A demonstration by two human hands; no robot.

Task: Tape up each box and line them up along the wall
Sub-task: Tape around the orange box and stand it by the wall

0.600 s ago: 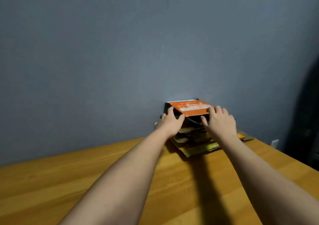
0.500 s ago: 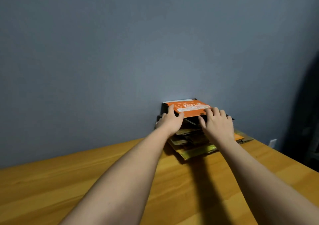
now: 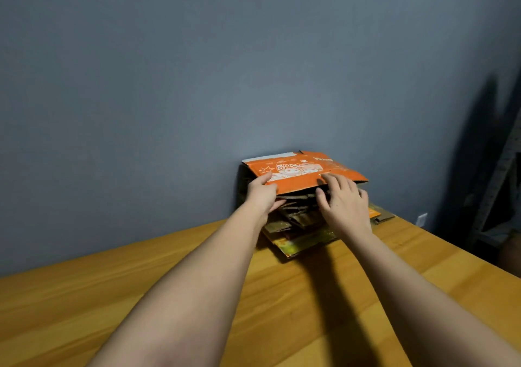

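Orange box (image 3: pixel 303 173) with white cartoon print, lettering unreadable, gripped by left hand (image 3: pixel 260 194) and right hand (image 3: pixel 342 201); atop flattened cardboard (image 3: pixel 298 227)

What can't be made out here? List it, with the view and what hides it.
- Head view: how many flattened boxes sit in the stack; the orange box and both hands cover it.
- Left hand fingers: tucked under the orange box.
- Orange box print: too small to read.
- Dark shelving: cut by the right edge.

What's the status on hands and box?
Left hand and right hand both grip orange box, flat atop cardboard stack by wall. Untaped. Nothing blocking.
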